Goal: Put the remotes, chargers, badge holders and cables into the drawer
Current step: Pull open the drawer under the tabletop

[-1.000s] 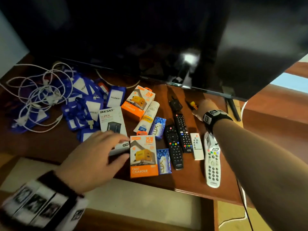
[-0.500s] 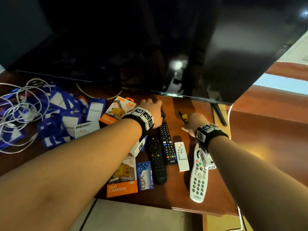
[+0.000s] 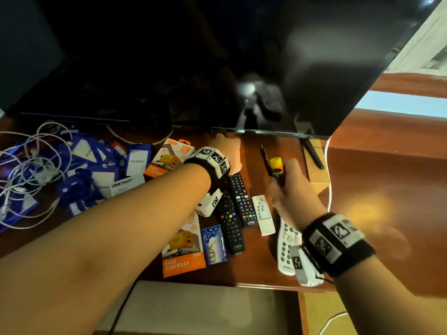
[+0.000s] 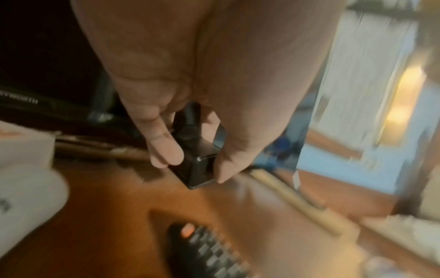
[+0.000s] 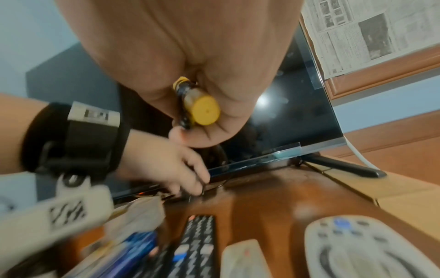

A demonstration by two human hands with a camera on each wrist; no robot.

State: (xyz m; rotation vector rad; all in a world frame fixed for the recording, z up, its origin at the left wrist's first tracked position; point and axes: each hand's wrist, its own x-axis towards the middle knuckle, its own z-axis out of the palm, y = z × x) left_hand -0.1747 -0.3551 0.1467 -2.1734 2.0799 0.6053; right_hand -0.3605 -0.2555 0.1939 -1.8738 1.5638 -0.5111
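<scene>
The desk [image 3: 377,213] was reddish-brown wood. The charger boxes [image 3: 183,252] were orange with white lettering, the badge holders [image 3: 79,165] blue with white inserts, the cables [image 3: 29,170] white. Two remotes [image 3: 229,226] were black, two others [image 3: 263,215] white. The screwdriver handle [image 5: 200,107] was yellow and black. The wristbands [image 3: 336,243] were black with white checker-like tags.

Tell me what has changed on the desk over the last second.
The left hand left the white charger box and reached back under the TV, where it now pinches a small black adapter. The right hand lifted the yellow-handled tool off the desk. The remotes, orange charger boxes and white cables lie as before.
</scene>
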